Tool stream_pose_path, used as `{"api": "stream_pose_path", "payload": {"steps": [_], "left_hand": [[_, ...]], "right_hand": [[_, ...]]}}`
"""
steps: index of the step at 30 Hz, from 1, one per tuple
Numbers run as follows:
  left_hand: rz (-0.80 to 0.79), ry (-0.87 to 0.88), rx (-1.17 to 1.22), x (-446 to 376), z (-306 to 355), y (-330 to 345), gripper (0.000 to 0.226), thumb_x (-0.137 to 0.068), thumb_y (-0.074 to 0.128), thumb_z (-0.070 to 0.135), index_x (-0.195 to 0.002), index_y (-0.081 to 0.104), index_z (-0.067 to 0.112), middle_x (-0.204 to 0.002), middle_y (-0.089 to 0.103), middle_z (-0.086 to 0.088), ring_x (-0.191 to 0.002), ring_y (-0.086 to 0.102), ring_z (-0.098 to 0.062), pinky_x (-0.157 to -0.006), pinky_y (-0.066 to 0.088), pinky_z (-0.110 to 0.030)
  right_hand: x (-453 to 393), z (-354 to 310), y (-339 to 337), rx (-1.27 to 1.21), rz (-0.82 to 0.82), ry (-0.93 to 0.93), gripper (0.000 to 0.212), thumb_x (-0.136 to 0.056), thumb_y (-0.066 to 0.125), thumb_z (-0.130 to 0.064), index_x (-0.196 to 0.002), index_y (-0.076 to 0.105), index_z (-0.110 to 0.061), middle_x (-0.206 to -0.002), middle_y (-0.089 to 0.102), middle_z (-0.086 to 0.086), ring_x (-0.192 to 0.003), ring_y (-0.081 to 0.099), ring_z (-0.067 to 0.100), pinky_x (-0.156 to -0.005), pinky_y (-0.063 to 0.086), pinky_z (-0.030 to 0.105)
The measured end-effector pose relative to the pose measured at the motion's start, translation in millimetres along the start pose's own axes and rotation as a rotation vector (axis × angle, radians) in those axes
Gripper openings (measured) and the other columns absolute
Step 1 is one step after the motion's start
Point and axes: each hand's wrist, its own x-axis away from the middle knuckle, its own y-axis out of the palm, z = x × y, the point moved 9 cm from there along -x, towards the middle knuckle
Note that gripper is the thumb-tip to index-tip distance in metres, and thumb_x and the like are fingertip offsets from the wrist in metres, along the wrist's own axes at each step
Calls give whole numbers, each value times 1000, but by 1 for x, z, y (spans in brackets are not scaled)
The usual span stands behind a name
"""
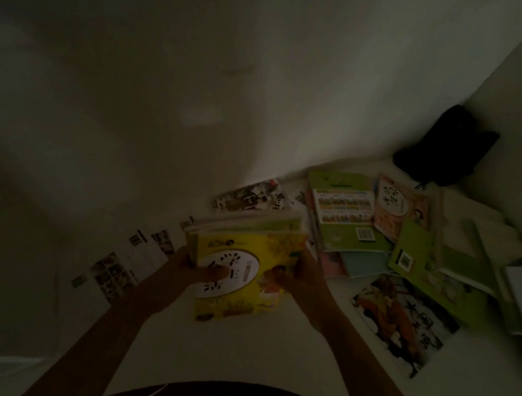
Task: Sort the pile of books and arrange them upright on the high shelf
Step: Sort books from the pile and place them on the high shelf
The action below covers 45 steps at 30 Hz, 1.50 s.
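- Yellow-covered book [235, 278] tops a small stack that you hold in front of you, above the pale surface [231, 354] and near the wall [173, 51].
- Your left hand [199, 268] grips the stack's left edge, thumb laid across the white oval on the cover.
- Your right hand [295, 278] grips the right edge, fingers curled round it. Both hands are therefore occupied.
- To your right, the remaining pile of books [397, 244] lies flat and overlapping on the surface: a green back cover [342, 206], an orange-toned cover [392, 206] and further green ones.
- One large illustrated book [400, 321] lies apart from the pile, nearer to you.
- Against the wall, printed sheets or covers [246, 197] lean or lie; the dim light prevents finer identification.
- A dark object [444, 146] sits in the corner beyond the pile.
- Step in hand, as judged: sorting. You appear to be gathering like-sized volumes into one squared stack.
- The high shelf is not visible in this view.
- Next move calls for: align the spines, keep firm pressure from both sides, then lift the stack without letting the inner books slip.
- Risk: thin glossy covers may slide against each other if your grip loosens.
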Motion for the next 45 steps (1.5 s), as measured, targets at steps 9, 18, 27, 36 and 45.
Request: {"api": "stream_pose_path", "payload": {"steps": [9,18,27,36,45], "left_hand": [[296,-29,-190,-25,-45,14,61,-77,72,6,-131,45,14,-117,54,1,-106,53,-16,-70,47,-18],[350,-108,-184,-65,-48,12,50,-82,67,6,-129,50,4,-119,58,-11,-105,57,-27,-73,46,-26],[523,-212,-153,-72,-61,-14,45,-82,68,18,-121,54,1,-117,59,-19,-104,58,-34,-80,47,-37],[509,-324,8,-74,-54,-4,72,-88,32,65,-136,42,12,-126,49,-2,-122,48,-31,-102,41,-47],[550,-103,-77,-81,-55,-3,62,-79,68,1,-135,41,6,-136,48,-16,-122,48,-32,-91,45,-39]], "right_hand": [[26,29,-18,84,27,111,57,-89,52,9,-118,38,-38,-98,57,-4,-83,64,5,-81,54,32],[-31,16,-136,1148,374,-19,64,-68,78,2,-126,54,2,-133,50,26,-120,48,49,-91,46,59],[-29,-31,-146,914,534,-142,21,-101,38,-17,-99,58,-14,-89,59,5,-77,58,23,-65,49,37],[13,1,-95,-435,626,96,18,-99,40,-6,-112,44,-19,-98,60,11,-82,65,23,-71,58,42],[1,27,-122,735,537,241,23,-95,50,-19,-111,57,-4,-116,54,16,-101,51,27,-86,41,34]]}}
